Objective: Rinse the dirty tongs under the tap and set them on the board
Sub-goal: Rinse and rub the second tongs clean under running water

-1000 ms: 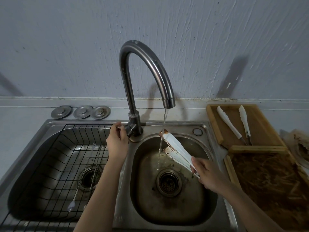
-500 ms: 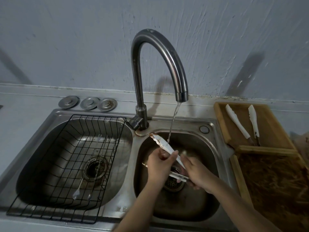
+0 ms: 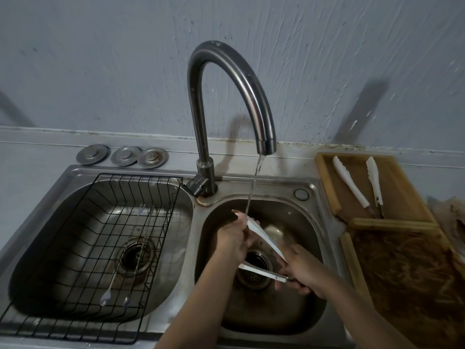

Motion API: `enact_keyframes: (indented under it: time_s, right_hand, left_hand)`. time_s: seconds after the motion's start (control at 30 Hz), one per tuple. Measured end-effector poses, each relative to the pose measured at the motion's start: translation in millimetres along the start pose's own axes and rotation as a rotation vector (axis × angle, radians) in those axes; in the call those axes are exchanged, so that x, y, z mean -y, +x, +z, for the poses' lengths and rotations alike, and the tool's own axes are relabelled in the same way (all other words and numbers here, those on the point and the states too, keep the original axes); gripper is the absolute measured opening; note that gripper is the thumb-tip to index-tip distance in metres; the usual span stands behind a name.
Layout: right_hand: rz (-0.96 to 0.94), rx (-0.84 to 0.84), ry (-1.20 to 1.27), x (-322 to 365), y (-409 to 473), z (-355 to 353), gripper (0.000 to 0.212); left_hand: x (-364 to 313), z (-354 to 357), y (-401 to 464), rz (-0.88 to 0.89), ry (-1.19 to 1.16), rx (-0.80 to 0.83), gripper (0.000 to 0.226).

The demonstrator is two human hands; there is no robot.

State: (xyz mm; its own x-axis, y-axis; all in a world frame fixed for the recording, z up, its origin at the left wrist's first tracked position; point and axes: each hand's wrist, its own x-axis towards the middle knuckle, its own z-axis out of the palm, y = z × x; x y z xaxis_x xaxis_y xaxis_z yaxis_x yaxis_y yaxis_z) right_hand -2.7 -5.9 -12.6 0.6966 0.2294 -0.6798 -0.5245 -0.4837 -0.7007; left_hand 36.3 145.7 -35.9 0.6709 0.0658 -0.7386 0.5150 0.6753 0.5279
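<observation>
The left hand (image 3: 232, 236) has left the tap lever and now rubs the upper arm of the tongs (image 3: 264, 238) under the stream; right hand (image 3: 300, 270) grips the hinge end (rinsing underway, board (image 3: 324, 177) later)

There are two pairs of white tongs: one (image 3: 266, 241) over the right basin and one (image 3: 352, 185) on the far board. Two hands, left (image 3: 231, 238) and right (image 3: 300, 269). Two basins, left (image 3: 75, 210) and right (image 3: 302, 222), one tap (image 3: 226, 79), one wire rack (image 3: 88, 222), three metal plugs (image 3: 93, 154) (image 3: 125, 155) (image 3: 153, 157), two wooden boards (image 3: 402, 187) (image 3: 415, 273), and two long spoons (image 3: 118, 268) (image 3: 137, 260) in the rack.
</observation>
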Motion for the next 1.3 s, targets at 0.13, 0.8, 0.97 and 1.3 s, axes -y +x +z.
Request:
enact_keyframes:
  time_s: [0.13,0.8,0.97,1.3]
  right_hand:
    - [0.026,-0.006,0.040,0,-1,4,0.049]
    - [0.004,-0.017,-0.039,-5,-8,-5,0.048]
    - [-0.131,-0.202,-0.320,-4,-15,1,0.037]
    - [-0.362,-0.395,-0.607,-12,-16,-2,0.040]
  left_hand:
    - [9,4,-5,0.049,0.222,-0.003,0.006]
    - [-1,2,-6,-0.031,0.134,0.081,0.029]
    - [1,2,-11,-0.093,0.045,0.027,0.035]
    - [10,3,-29,0.009,-0.047,0.019,0.020]
